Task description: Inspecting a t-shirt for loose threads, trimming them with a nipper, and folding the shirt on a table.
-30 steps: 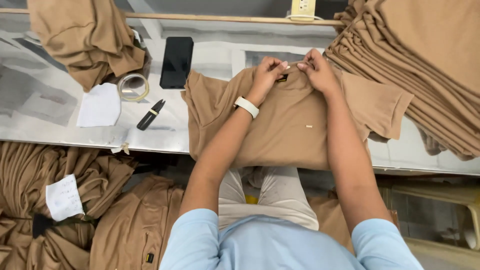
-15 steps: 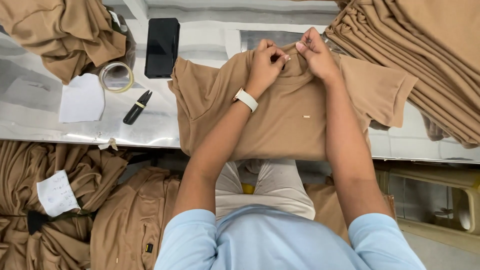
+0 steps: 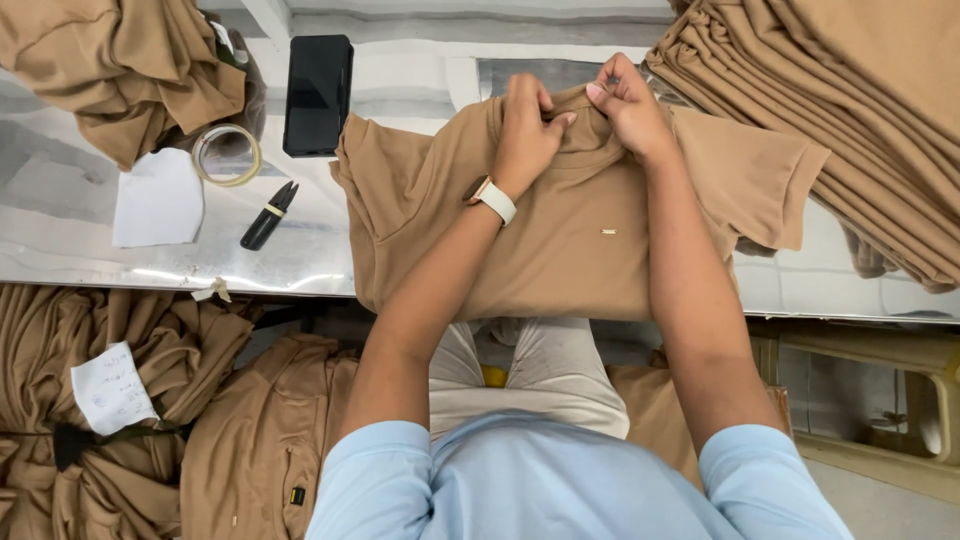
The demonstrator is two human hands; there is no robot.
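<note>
Tan T-shirt lies spread on the pale worktop directly in front of the person, its body facing up, its hem hanging just over the near edge and its short sleeves reaching out to either side. Both hands are closed on the collar at the far end of the garment: the left hand, with a white watch on its wrist, pinches the neckline from the left, and the right hand pinches it just beside, lifting the fabric into a small ridge between them. A tiny pale tag sits on the chest of the shirt. To the right, touching the right sleeve, rises a stack of folded tan shirts. To the left of the shirt lie a black phone, a roll of clear tape, a black marker and a white slip of paper. A crumpled heap of tan fabric fills the far left corner. Below the worktop edge more tan garments are bundled, one carrying a white paper label.
</note>
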